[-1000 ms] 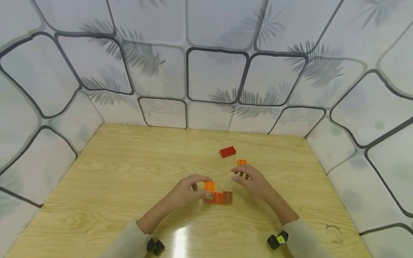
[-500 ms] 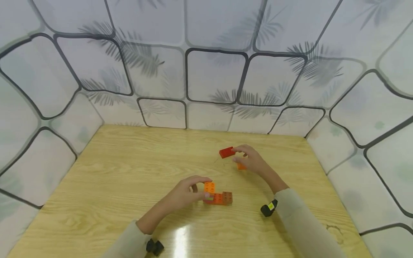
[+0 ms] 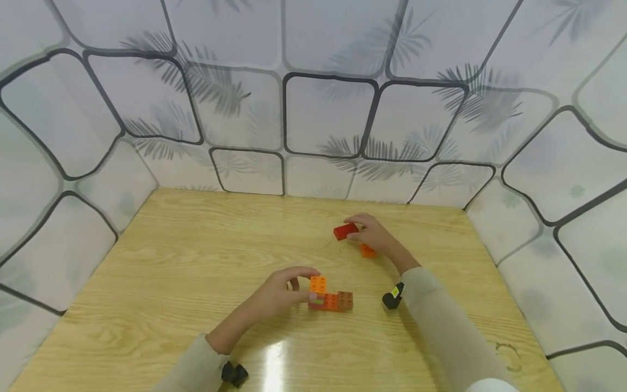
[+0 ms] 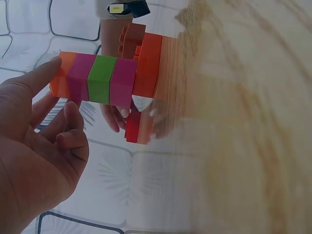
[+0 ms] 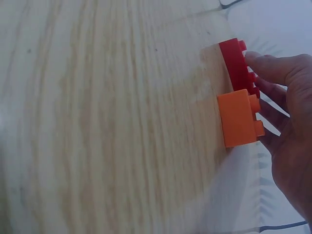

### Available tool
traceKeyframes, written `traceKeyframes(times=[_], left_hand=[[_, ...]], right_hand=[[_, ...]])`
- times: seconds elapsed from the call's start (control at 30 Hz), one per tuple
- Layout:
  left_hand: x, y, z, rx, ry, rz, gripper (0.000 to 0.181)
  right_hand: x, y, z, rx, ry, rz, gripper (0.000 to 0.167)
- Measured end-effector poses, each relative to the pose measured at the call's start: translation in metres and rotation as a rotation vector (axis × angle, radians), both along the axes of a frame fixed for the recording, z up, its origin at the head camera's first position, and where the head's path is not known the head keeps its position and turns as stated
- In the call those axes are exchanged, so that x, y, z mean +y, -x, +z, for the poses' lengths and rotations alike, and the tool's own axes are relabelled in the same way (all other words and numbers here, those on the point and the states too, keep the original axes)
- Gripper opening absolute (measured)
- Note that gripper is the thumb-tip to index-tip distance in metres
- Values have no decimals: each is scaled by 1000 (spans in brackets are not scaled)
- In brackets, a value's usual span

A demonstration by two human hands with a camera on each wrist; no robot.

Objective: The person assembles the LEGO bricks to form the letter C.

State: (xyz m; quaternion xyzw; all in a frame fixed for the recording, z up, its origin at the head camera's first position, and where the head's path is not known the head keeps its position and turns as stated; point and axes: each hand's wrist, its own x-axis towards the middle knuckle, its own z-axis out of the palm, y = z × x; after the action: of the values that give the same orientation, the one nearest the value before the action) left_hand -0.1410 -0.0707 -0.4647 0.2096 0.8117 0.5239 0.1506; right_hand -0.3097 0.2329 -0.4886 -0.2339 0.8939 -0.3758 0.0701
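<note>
My left hand pinches the top of a stack of toy building bricks, orange above magenta, green and magenta. The stack stands on one end of a long orange-red brick, and a brown brick sits on that brick's other end. Further back, my right hand has its thumb and fingers on opposite sides of a red brick at its right end. The red brick rests on the table. Close under the right palm lies a small orange brick, partly hidden by the hand in the head view.
The bricks stand on a light wood-grain table. A patterned wall rises behind the table and along its sides. Black devices are strapped at both wrists.
My right hand has moved forward and left, past the small orange brick, to the red brick. The left hand and its stack have stayed in place.
</note>
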Motion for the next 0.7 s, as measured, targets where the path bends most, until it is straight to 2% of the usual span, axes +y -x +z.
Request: traceKeyframes(times=[0.3,0.7], left_hand=[[1,0,1,17,11,21,48],[-2,1,3,53,-2,53,45]], right_hand=[[-8,10,-6,28,-23,16,44],[-10,13,-8,12,-78,4,44]])
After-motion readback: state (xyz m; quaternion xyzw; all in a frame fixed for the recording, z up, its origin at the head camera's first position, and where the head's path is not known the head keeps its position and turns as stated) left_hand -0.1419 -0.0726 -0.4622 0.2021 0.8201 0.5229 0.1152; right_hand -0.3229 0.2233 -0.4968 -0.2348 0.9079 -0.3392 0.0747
